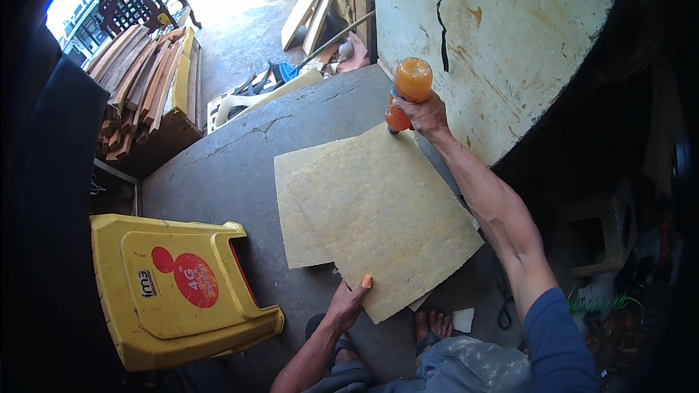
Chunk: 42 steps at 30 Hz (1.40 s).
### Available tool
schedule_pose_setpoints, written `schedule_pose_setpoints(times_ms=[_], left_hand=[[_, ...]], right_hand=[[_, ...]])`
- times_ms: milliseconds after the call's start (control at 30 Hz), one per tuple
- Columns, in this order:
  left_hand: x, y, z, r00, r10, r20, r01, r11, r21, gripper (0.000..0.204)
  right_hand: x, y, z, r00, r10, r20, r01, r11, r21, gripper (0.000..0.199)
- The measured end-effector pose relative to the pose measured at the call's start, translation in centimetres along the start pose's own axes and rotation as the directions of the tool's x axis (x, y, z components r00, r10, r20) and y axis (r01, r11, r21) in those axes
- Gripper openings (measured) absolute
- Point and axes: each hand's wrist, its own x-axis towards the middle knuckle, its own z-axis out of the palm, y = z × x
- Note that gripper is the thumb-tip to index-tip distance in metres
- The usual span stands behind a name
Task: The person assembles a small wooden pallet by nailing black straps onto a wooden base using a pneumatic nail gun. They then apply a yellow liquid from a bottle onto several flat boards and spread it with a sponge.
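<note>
A plastic bottle of orange liquid is gripped in my right hand, tipped with its base up. Its dark narrow end points down at the far corner of a yellowish-beige foam-like sheet; whether it touches the sheet I cannot tell. At the sheet's near edge my left hand pinches it, thumb on top and fingers hidden underneath. Something orange covers the thumb's tip. The sheet is held slanted above the floor, with a notch cut in its near left edge.
On the left a yellow plastic stool lies on its side. Stacked wood strips are beyond it. A large worn whitish panel stands at the far right. Scissors and a pale scrap lie near my feet.
</note>
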Motion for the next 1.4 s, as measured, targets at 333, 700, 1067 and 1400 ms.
schedule_pose_setpoints(times_ms=[333,700,1067,1400], left_hand=[[0.0,-0.3,0.3,0.992,0.053,-0.115,-0.049,0.998,0.04,0.071],[-0.3,0.0,1.5,0.996,0.046,-0.079,-0.047,0.999,-0.019,0.069],[-0.8,0.6,1.0,0.997,-0.009,0.079,0.019,0.992,-0.125,0.086],[-1.5,1.2,2.0,0.955,-0.014,0.297,0.104,0.951,-0.291,0.104]], right_hand=[[-1.7,0.2,-1.7,0.985,-0.041,0.169,0.05,0.997,-0.054,0.048],[-11.3,-0.8,-10.5,0.951,0.1,0.293,-0.095,0.995,-0.032,0.044],[-26.9,-2.8,-15.9,0.966,0.226,0.128,-0.24,0.966,0.1,0.033],[-20.5,-5.8,-1.0,0.882,-0.35,0.314,0.366,0.931,0.008,0.04]])
